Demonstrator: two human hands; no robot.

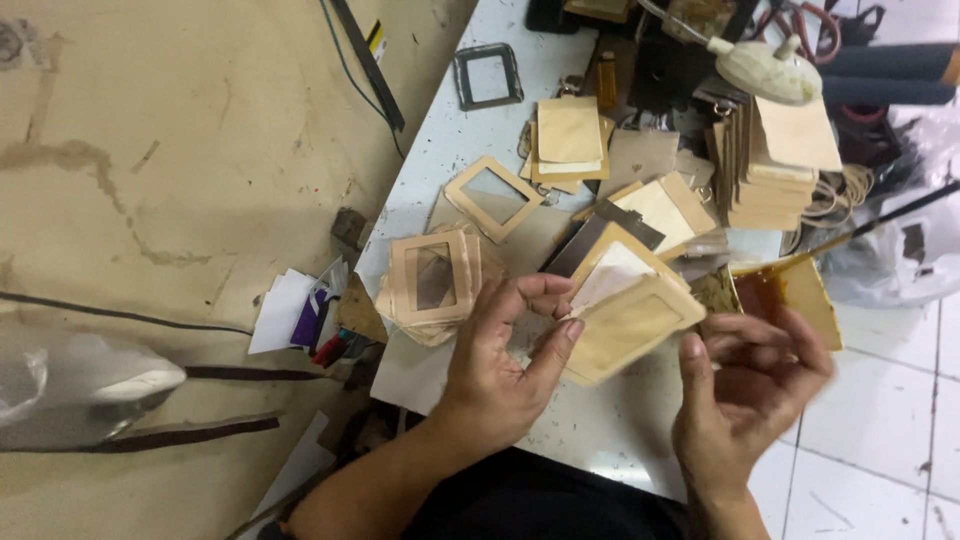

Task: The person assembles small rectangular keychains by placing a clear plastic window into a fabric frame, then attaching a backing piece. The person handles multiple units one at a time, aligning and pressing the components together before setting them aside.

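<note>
My left hand (505,360) and my right hand (745,385) together hold a tan rectangular piece with a window frame (632,322), tilted above the white table (600,420). The left thumb and fingers pinch its left edge; the right thumb presses near its right corner. A pale sheet (612,268) lies tucked under the piece's upper side. Left of my left hand rests a stack of tan frames (432,283). Beyond it lies a single tan frame (493,197).
Stacks of tan cards (570,140) and a taller pile (775,170) sit at the back. A tray of brown glue (790,290) with a brush is at right. A metal frame (488,76), cream lamp head (765,68), paper scraps (300,310) and cardboard-covered floor (170,180) surround the table.
</note>
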